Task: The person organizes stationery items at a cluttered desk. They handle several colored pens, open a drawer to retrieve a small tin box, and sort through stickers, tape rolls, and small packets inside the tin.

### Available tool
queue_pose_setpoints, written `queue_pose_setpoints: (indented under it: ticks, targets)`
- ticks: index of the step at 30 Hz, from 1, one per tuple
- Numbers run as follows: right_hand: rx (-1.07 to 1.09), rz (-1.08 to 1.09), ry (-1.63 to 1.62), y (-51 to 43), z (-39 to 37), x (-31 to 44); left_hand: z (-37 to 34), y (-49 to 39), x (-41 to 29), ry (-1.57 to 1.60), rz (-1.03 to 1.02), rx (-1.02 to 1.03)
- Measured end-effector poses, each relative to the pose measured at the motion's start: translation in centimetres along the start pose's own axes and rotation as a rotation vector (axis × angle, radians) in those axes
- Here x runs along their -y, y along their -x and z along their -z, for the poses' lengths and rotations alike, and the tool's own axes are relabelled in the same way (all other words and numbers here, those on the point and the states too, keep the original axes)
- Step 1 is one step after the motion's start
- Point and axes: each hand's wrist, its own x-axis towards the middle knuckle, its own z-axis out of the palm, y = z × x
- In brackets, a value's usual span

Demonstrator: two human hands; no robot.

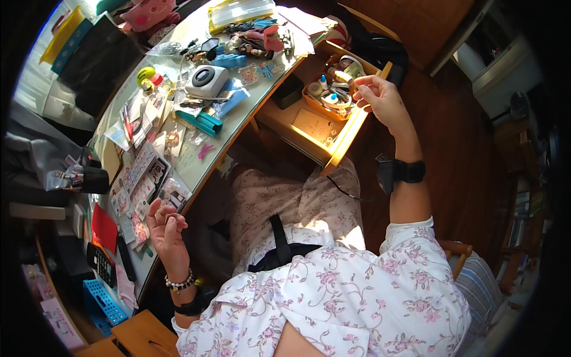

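My right hand [379, 100] hovers at the front panel [345, 143] of a pulled-out wooden drawer, its fingers bent. Whether it grips the panel's edge or something small cannot be told. Beside its fingertips, inside the drawer, an orange basket [322, 108] holds a roll of tape [314, 89], blue-capped white bottles [331, 99] and other small items. A flat tan box or notebook [314, 126] lies on the drawer's floor. My left hand [168, 236] is raised by the desk's front edge, fingers loosely curled and apart, with nothing visible in it. Sticker sheets [142, 172] and a clear packet [175, 191] lie near it.
The cluttered glass-topped desk [209, 167] carries a white device with a round black dial [206, 81], a teal holder [200, 122], small dolls [250, 42] and papers. A black calculator [100, 264] and blue perforated basket [105, 301] are at lower left. A striped cushion [479, 281] sits right.
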Motion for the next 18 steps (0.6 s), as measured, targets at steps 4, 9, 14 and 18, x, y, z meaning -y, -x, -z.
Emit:
queue_pose_setpoints:
  ticks: [4, 9, 14, 18]
  targets:
    - [0.159, 0.073, 0.270, -3.1, -3.9, -4.5, -7.3, -3.1, 0.8, -0.059, 0.192, 0.244]
    - [0.351, 0.277, 0.899, -7.5, -15.2, -5.4, -16.5, -7.9, 6.5, -0.149, 0.371, 0.485]
    - [0.236, 0.057, 1.281, -7.4, -22.3, -8.4, -19.5, -5.4, 10.0, -0.107, 0.479, 0.564]
    - [0.398, -0.025, 1.054, -6.5, -22.0, -9.5, -17.6, -3.2, 10.5, -0.114, 0.514, 0.485]
